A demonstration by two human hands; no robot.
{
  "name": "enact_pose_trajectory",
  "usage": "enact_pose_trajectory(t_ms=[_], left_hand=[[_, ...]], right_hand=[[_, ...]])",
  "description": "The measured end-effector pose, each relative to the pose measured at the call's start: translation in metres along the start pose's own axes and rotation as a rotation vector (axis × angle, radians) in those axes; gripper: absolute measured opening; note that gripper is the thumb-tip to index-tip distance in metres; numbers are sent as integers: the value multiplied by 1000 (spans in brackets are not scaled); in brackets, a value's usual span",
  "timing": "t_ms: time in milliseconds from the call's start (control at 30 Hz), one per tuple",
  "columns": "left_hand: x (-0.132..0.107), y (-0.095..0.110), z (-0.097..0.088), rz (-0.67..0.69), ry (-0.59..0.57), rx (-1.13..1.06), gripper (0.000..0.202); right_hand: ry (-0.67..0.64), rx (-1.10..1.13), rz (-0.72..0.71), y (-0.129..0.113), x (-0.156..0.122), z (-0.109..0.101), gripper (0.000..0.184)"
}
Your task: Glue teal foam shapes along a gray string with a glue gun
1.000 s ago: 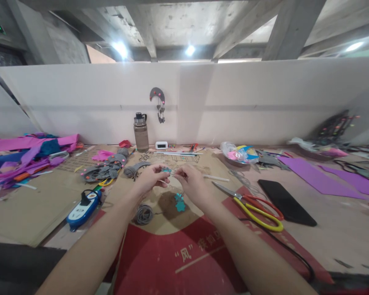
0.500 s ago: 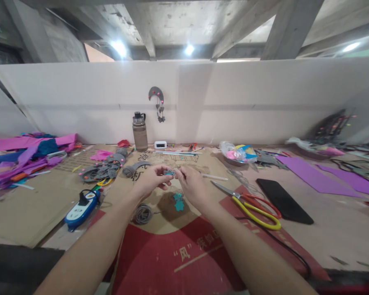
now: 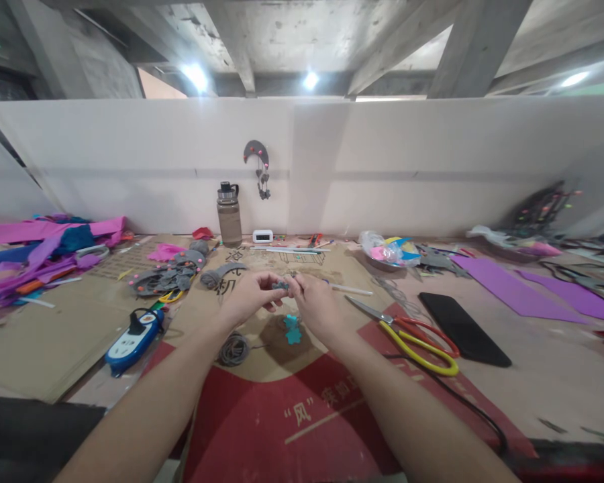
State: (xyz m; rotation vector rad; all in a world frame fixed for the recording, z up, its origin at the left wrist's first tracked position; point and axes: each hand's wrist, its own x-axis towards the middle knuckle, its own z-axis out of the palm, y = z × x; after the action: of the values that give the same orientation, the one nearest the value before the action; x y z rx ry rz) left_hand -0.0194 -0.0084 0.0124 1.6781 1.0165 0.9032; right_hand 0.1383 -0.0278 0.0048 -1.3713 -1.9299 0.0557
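Observation:
Above the cardboard, my left hand (image 3: 252, 296) pinches a small grey and teal felt piece (image 3: 280, 286) between thumb and fingertips. My right hand (image 3: 313, 303) meets it from the other side, fingers closed on the same piece. Its exact shape is partly covered by the fingertips. Just below the hands are teal flower-shaped felt cutouts (image 3: 293, 334), one overlapping another; whether they lie flat or hang from a thread I cannot tell. A coil of grey cord (image 3: 233, 350) lies beneath my left wrist, its loose end pointing toward the cutouts.
Scissors (image 3: 407, 332) with red and yellow handles and a black phone (image 3: 463, 329) lie at right. A blue-white power strip (image 3: 135, 342) and grey felt scraps (image 3: 168, 275) are at left. A bottle (image 3: 229, 215) stands by the wall, near a white clock (image 3: 262, 236).
The felt piece between my fingers has turned slightly and shows more grey, less teal. Both hands stay close together in nearly the same place.

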Motion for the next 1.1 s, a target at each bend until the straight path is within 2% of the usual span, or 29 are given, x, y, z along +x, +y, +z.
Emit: enact_pose_trajectory(t_ms=[533,767,933,1100], left_hand=[[-3,6,3,-16,22,25,17],[0,1,2,-41,74,-100,12],[1,-2,0,-58,101,-190,13],[1,0,-1,-48,97,-133,19]], right_hand=[[-16,177,-30,2,-1,2,36],[-39,295,-106,0,-1,0,38],[-71,353,-106,-4,-2,1,23],[-30,354,-72,-3,-1,2,17]])
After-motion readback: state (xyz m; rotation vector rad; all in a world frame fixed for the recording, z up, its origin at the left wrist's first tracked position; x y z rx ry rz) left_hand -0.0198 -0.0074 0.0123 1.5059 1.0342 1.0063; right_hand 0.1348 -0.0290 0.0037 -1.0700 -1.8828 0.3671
